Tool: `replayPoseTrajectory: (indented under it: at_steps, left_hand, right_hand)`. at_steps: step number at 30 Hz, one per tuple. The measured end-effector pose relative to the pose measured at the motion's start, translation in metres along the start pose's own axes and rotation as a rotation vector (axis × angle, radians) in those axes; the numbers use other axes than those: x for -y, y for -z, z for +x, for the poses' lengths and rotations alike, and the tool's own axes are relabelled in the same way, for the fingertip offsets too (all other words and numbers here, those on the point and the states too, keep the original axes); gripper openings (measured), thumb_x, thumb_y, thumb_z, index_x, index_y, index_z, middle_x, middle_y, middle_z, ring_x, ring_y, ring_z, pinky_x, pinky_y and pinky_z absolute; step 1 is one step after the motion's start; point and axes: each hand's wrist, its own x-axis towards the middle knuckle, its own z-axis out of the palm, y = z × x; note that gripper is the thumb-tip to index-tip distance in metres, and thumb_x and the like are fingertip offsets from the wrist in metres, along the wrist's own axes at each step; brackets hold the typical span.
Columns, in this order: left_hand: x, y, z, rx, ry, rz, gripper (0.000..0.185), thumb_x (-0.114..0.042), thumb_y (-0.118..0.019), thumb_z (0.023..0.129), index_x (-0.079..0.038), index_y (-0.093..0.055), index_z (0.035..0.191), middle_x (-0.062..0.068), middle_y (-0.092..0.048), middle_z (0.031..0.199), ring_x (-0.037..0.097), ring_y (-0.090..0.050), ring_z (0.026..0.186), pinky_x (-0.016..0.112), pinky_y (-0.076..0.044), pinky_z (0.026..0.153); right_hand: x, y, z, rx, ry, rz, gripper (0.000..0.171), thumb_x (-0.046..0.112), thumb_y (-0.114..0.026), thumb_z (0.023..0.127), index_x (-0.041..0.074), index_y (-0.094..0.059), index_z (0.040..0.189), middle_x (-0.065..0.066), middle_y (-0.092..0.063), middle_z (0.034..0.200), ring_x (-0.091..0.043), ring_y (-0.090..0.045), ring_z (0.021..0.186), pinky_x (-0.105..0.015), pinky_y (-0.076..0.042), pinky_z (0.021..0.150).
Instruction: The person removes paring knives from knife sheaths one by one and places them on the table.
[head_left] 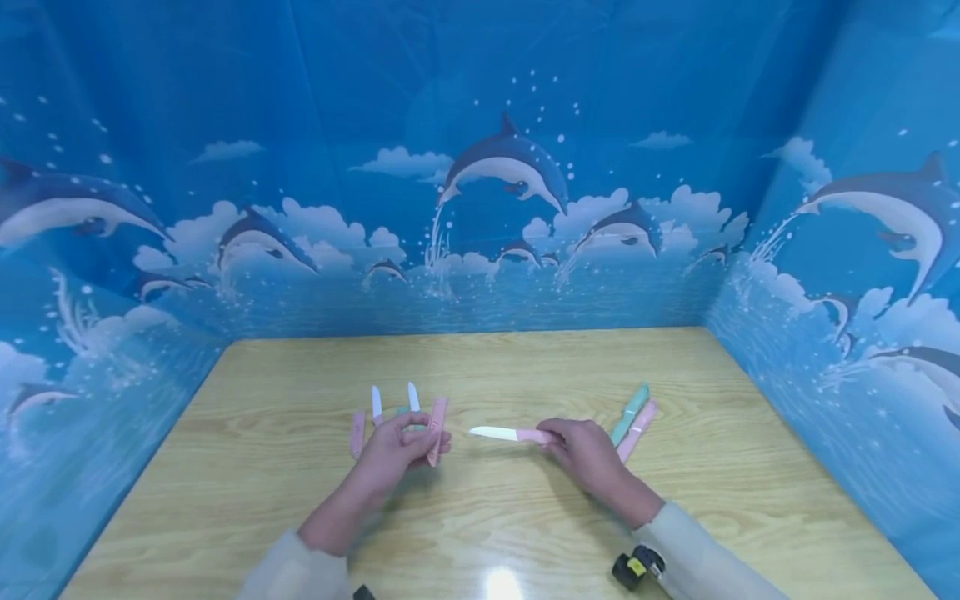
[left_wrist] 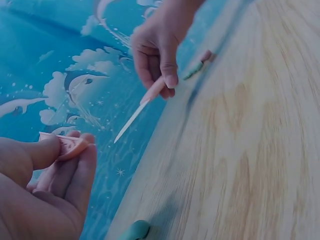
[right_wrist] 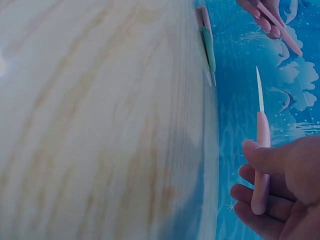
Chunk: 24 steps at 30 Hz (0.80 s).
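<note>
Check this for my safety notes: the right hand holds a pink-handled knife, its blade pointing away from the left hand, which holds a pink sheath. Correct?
No: the blade points toward the left hand and its pink sheath, as the head view shows; the right hand does hold the pink-handled knife.

Taking the far edge of the worktop (head_left: pixel 480 508) as twelve o'clock, the left hand (head_left: pixel 401 443) at nine hides much of the handles of a white-bladed knife (head_left: pixel 377 402) and a green-handled knife (head_left: pixel 413 396), and the marks on the pink sheath (head_left: pixel 439 417) it pinches are too small for me to read. Over at three, the right hand (head_left: pixel 585 452) covers the butt of its pink-handled knife (head_left: pixel 534 436). The left sleeve (head_left: pixel 296 573) at eight, right sleeve (head_left: pixel 697 554) at four and an unidentifiable black object (head_left: pixel 363 593) near seven are all cut off.
</note>
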Motion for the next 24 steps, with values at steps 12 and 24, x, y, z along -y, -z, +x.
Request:
replayPoseTrajectory:
  at_steps: [12,24]
  left_hand:
    - [0.017,0.005,0.002,0.157,0.181,-0.224,0.056,-0.009,-0.057,0.097,0.015,-0.03,0.14,0.027,-0.056,0.129,0.018,-0.068,0.102,0.033,-0.053,0.094]
    - [0.02,0.004,0.001,0.159,0.188,-0.249,0.051,-0.009,-0.05,0.099,0.015,-0.03,0.14,0.026,-0.058,0.127,0.018,-0.068,0.103,0.034,-0.052,0.095]
  right_hand:
    - [0.0,0.002,0.002,0.0,-0.053,-0.006,0.022,0.01,-0.077,0.082,0.009,-0.071,0.103,-0.004,-0.073,0.088,-0.01,-0.063,0.069,-0.025,-0.055,0.064]
    - [0.0,0.004,0.006,-0.021,-0.082,0.021,0.017,0.013,-0.077,0.082,0.011,-0.069,0.097,0.001,-0.071,0.079,-0.004,-0.055,0.058,-0.021,-0.051,0.057]
